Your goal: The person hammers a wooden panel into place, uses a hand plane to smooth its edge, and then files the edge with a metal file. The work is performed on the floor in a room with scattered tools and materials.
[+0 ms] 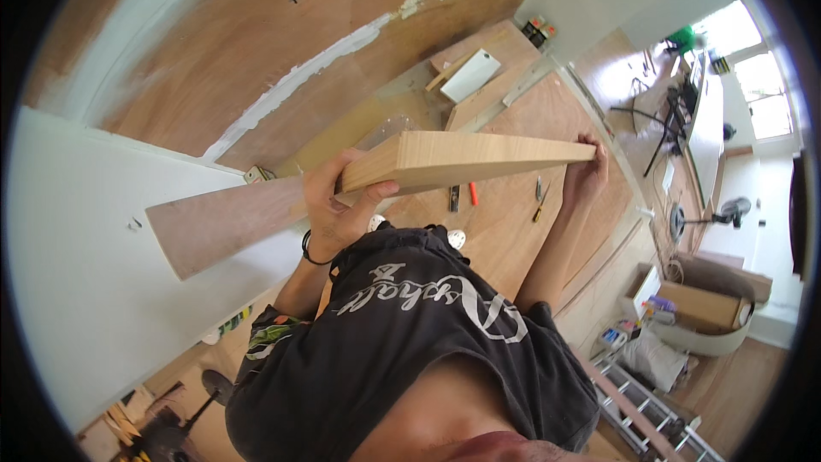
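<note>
A long, light-coloured wooden board (487,154) with a thick edge is held up in front of my chest, spanning from hand to hand. My left hand (335,212) grips its near left end, thumb along the underside and fingers round the far side. At the far right end, my right hand (587,173) curls its fingers over the narrow tip. Below the board, a wooden sheet (505,248) bears a red stick-like tool (473,194), a dark flat item (454,198) and a screwdriver with a yellowish handle (538,210).
A reddish plywood strip (227,224) lies to the left, over a white surface (94,239). A white panel (471,76) rests beyond the board. On the right are a fan (727,212), a bin with boxes (705,312) and a metal ladder (654,406).
</note>
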Demonstrator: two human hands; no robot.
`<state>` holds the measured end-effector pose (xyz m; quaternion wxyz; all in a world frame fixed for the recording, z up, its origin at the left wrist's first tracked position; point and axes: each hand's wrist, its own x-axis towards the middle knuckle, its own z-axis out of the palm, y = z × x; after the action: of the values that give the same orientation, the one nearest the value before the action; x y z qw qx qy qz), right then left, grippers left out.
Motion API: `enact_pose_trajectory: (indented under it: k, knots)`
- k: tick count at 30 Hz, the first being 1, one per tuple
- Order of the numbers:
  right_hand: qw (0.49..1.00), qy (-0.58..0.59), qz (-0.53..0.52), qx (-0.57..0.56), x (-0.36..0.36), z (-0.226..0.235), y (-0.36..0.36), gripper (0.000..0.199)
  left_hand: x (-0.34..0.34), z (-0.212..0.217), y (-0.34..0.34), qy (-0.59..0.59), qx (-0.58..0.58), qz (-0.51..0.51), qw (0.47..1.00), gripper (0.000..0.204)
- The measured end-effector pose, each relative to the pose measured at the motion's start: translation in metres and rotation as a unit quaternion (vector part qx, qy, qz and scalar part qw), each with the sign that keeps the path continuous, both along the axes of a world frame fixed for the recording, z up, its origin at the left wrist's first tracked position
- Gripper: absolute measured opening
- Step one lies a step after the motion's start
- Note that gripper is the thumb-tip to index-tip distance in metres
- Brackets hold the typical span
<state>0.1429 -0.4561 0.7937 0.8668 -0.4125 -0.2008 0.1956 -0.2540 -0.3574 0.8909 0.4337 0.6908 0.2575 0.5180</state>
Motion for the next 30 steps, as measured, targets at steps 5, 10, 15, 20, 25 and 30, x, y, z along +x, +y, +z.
enact_pose_trajectory:
  k: [5,10,15,20,25,30]
  knots:
    - [0.923,-0.304,-0.140,-0.191,-0.078,0.064,-0.016,0.037,-0.006,-0.029,0.006,0.032,-0.006,-0.030,0.999,0.025]
    - [0.687,-0.621,0.147,-0.348,-0.159,0.086,-0.008,0.052,-0.003,-0.071,0.016,0.109,0.113,-0.076,0.985,0.026]
    - [0.741,-0.544,0.207,-0.335,-0.186,0.020,-0.011,0.032,-0.008,-0.091,0.027,0.188,0.115,-0.179,0.959,0.032]
    - [0.720,-0.549,0.187,-0.380,-0.216,-0.037,-0.041,0.028,-0.026,-0.098,0.015,0.144,0.004,-0.222,0.964,0.036]
    - [0.686,-0.546,0.183,-0.446,-0.228,-0.052,-0.059,0.033,-0.023,-0.112,0.009,0.187,-0.037,-0.234,0.953,0.029]
    - [0.671,-0.528,0.200,-0.480,-0.232,-0.060,-0.075,0.037,-0.014,-0.121,0.007,0.216,-0.067,-0.278,0.934,0.018]
